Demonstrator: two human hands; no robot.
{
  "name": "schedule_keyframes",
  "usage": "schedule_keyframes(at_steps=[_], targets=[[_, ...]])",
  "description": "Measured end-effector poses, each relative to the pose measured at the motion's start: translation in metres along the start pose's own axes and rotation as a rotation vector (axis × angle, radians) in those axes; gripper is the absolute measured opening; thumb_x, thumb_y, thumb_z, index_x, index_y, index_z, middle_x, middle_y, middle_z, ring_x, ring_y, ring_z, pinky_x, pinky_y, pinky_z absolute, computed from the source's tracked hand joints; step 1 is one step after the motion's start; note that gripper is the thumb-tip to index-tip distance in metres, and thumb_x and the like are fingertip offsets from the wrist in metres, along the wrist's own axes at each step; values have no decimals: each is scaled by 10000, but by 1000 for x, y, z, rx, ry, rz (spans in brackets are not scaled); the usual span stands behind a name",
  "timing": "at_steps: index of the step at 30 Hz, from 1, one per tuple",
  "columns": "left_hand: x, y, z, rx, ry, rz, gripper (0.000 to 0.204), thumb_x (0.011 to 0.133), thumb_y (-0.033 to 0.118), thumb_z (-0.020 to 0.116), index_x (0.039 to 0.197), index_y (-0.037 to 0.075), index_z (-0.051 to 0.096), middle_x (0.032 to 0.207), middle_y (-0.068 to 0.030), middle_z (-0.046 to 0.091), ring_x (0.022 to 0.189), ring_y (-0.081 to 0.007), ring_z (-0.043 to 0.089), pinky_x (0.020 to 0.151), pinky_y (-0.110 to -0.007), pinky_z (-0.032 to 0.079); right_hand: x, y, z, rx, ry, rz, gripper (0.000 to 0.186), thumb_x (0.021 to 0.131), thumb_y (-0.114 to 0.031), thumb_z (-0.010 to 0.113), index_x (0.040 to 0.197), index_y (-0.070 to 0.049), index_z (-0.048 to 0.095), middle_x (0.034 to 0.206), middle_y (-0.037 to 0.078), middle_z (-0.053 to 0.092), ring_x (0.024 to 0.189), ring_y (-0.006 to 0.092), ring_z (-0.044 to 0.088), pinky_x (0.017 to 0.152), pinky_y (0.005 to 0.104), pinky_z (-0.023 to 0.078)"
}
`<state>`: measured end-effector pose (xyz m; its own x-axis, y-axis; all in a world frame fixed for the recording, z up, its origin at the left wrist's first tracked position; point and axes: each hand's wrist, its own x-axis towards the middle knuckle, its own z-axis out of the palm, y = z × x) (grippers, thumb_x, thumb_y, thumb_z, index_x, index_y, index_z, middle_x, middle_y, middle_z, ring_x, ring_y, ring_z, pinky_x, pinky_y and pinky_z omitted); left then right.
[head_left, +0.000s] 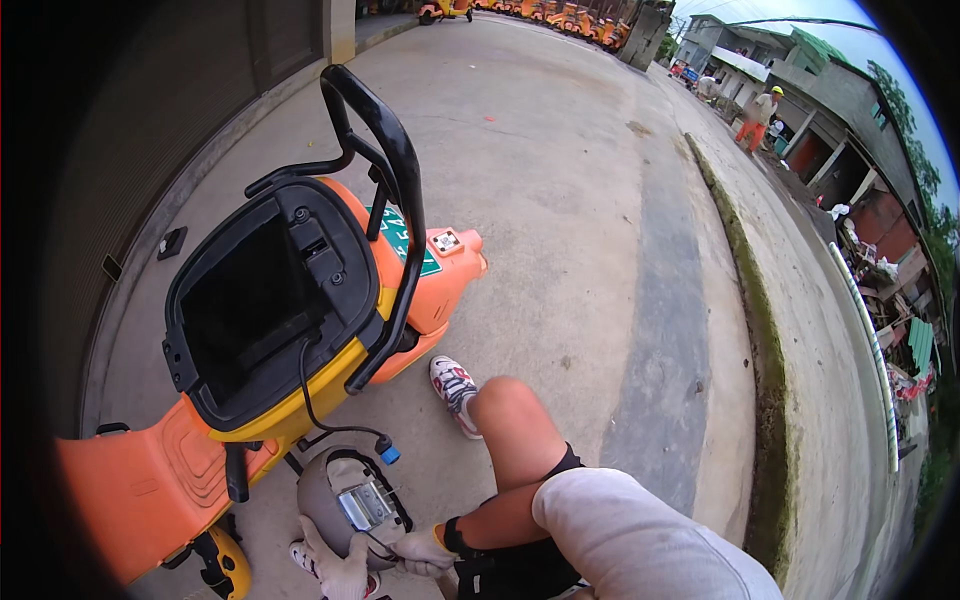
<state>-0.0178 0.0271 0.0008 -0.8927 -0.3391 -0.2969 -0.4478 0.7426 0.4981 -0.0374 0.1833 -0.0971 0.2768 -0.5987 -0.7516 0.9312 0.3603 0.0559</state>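
Fingers of the left hand [342, 574] hold the grey shell [320, 495] low beside the scooter [130, 490]; those of the right hand [425, 552] pinch a dark cord [381, 546] at its near edge

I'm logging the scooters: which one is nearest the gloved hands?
The orange-and-yellow scooter in the left foreground, close to the left hand and right hand. The other scooters stand far off, near the top edge.

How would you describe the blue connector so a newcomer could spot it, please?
Start at the orange scooter and its open black compartment. Follow the black cable to its end beside the rounded grey object. The connector there is the only blue piece nearby.
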Motion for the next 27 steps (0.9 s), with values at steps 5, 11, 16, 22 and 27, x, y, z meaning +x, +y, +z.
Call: schedule_keyframes(at_steps=[5, 11, 16, 22, 27], targets=[[-6, 9, -14, 77, -15, 23, 1004, 779, 376, 774, 1595, 81, 270, 1425, -334, 465, 1312, -447, 462, 1125, -476, 363, 14, 7, 3, -106, 153, -170, 624, 996, -685, 282, 702, -179, 497, 494, -39, 371, 359, 109, 310, 361, 321, 258], [-6, -3, -5, 155, 59, 169, 992, 813, 503, 770, 1588, 96, 304, 1381, -352, 524, 1276, -508, 472, 1111, -507, 369, 53, 1, -16, -205, 261, -324, 622, 1016, -645, 249, 703, -164, 489, 517, -9, 388, 381, 139, 361, 380, 337, 298], [2, -30, 2, 171, 81, 161, 985, 814, 478, 776, 1587, 91, 304, 1415, -339, 507, 1285, -512, 477, 1117, -515, 366, 68, 10, -18, -360, 420, -569, 645, 1035, -564, 271, 916, -33, 618, 803, 129, 602, 689, 266, 591, 628, 414, 465], [2, -22, -7, 170, 71, 157, 979, 818, 465, 771, 1573, 44, 314, 1458, -324, 483, 1321, -478, 479, 1133, -496, 363, 22, 14, 11, -939, 643, -764, 646, 1041, -459, 313, 1197, 66, 656, 1223, 286, 657, 1177, 406, 628, 1016, 453, 484], [-6, 9, -15, 202, 68, 174, 971, 820, 471, 761, 1563, 22, 326, 1450, -322, 495, 1308, -470, 501, 1123, -488, 380, -21, 11, 17, -1015, 641, -723, 607, 1032, -420, 331, 1141, 59, 688, 1138, 294, 685, 1119, 418, 654, 1003, 450, 498]])
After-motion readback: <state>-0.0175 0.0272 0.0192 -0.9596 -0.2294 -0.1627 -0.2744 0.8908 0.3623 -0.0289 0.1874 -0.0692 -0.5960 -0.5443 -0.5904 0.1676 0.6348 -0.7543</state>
